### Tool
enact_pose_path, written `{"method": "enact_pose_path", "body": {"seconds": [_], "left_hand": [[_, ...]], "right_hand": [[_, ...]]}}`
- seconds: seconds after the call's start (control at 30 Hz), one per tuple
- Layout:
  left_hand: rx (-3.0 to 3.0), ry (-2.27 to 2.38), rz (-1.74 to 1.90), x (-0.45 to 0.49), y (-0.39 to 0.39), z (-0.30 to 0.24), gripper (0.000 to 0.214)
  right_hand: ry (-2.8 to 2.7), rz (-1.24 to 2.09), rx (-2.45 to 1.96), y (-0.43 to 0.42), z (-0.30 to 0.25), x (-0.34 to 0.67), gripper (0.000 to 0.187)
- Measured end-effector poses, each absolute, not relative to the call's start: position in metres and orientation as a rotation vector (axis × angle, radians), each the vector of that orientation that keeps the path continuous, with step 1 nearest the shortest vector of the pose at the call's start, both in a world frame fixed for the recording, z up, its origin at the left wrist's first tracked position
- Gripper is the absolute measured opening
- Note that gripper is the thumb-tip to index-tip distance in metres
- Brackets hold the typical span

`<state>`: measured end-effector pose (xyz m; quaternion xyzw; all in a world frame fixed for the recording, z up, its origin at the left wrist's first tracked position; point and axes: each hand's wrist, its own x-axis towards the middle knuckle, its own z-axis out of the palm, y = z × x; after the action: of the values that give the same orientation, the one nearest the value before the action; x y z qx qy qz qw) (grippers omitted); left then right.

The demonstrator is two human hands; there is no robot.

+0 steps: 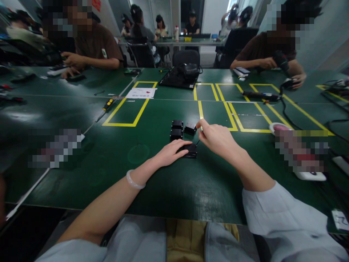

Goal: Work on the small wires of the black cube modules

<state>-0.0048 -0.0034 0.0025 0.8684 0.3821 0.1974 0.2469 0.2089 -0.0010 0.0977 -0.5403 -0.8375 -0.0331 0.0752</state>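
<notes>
My left hand [171,151] lies palm down over a small flat black box [191,150], its fingers across the top and its thumb along the near side. My right hand [216,136] is closed in a pinch just right of and above it. From its fingers a thin dark tool shaft [198,142] slants down to the box's right corner; the tool's handle is hidden, so I cannot tell its exact kind. Just beyond my left hand stand two similar black boxes [177,129] in a row, and another black box [190,128] lies tilted beside them.
The green table [109,185] has yellow tape outlines. A yellow-black screwdriver [108,104] and a printed paper [141,93] lie left. A black tray [174,80] is ahead; a white-edged, blurred object [311,176] and cables lie right. Two people work across the table.
</notes>
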Motion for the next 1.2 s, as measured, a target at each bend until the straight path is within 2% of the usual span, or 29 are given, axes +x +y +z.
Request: {"method": "enact_pose_path", "body": {"seconds": [0.17, 0.33, 1.2], "left_hand": [[2.365, 1.034, 0.539, -0.0043, -0.0039, 0.0036, 0.040], [2.361, 1.040, 0.526, -0.0046, -0.0037, 0.0035, 0.041], [2.356, 1.040, 0.525, -0.0046, -0.0049, 0.0052, 0.041]], "right_hand": [[-2.533, -0.104, -1.629, -0.0019, 0.0994, 0.2091, 0.031], [-2.555, -0.138, -1.677, -0.0018, 0.1015, 0.2083, 0.037], [-2.522, -0.049, -1.595, -0.0005, 0.0974, 0.2095, 0.030]]}}
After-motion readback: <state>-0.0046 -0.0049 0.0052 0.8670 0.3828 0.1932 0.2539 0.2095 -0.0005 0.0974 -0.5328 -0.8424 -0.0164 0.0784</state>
